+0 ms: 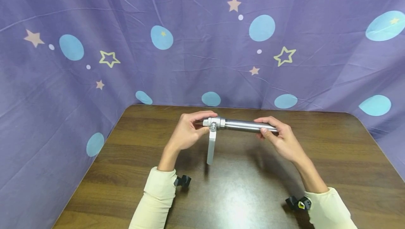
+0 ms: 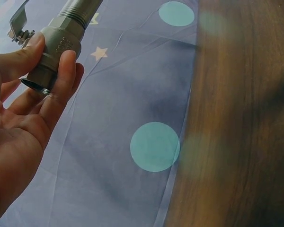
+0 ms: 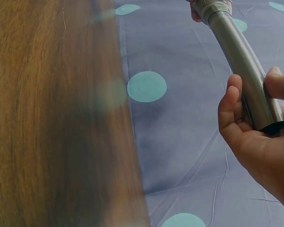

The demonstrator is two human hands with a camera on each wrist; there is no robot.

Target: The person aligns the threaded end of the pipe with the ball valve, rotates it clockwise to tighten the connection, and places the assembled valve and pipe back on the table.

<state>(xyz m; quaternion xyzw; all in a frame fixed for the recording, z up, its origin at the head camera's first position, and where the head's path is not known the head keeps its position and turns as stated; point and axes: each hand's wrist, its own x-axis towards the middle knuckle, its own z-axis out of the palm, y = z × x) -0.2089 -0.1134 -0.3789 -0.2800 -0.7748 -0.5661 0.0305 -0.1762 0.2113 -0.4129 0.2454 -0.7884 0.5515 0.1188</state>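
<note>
My left hand point(image 1: 186, 130) grips a metal ball valve point(image 1: 216, 120) between thumb and fingers. The valve's flat lever handle point(image 1: 210, 148) points toward me in the head view. A shiny steel pipe point(image 1: 242, 125) joins the valve's right side, and its threads show at the joint in the left wrist view. Around the pipe's far right end curl the thumb and fingers of my right hand point(image 1: 281, 137). Valve and pipe are held roughly level above the table. The valve's open end point(image 2: 35, 85) faces my left palm, and the pipe's dark open end point(image 3: 273, 127) faces my right palm.
Below the hands is a brown wooden table point(image 1: 133, 187) with a bright glare near its front. A purple curtain point(image 1: 196, 78) with stars and blue spots hangs behind and at both sides. Black wrist mounts point(image 1: 182, 181) sit by both pale sleeves.
</note>
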